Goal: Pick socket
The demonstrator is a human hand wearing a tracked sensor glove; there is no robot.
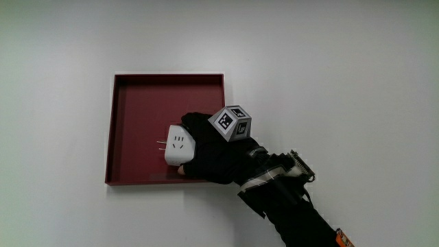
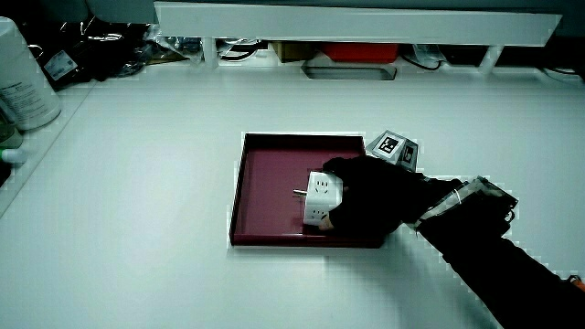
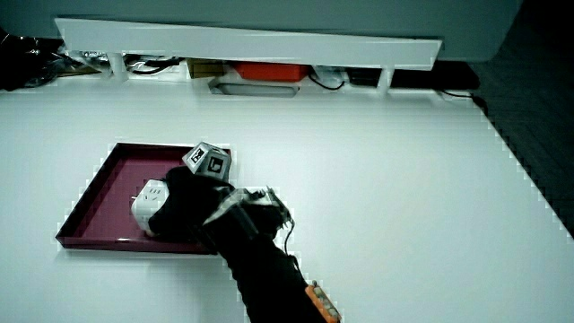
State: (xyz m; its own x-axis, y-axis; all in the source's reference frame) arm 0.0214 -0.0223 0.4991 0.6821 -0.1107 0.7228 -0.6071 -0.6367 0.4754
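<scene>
A white cube-shaped socket with metal prongs sits in a shallow dark red tray, in the part of the tray nearer to the person. The hand in its black glove reaches into the tray and its fingers wrap around the socket. The patterned cube rides on the back of the hand. In both side views the socket shows at the fingertips, partly covered by the glove. The forearm runs from the tray toward the person.
The tray lies on a white table. A low white partition stands at the table's edge farthest from the person, with cables and boxes under it. A white bottle stands near the table's edge in a side view.
</scene>
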